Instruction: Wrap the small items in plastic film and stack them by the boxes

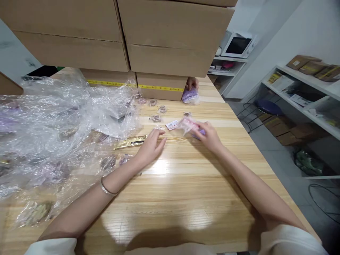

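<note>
My right hand is closed on a pink-and-white plastic packet, which looks blurred, just above the table. Something purple shows under its fingers. A white label card lies beside the packet. My left hand rests low over the wood with its thumb and fingers apart, holding nothing that I can see. Near its fingertips is a small clear packet, partly hidden. A gold foil sachet lies just left of that hand. Several small clear-wrapped dark pieces are scattered beyond it.
A large heap of clear plastic bags covers the table's left side. Stacked cardboard boxes stand at the back. Past their right corner, another person's hand holds a purple packet. Shelves line the right wall.
</note>
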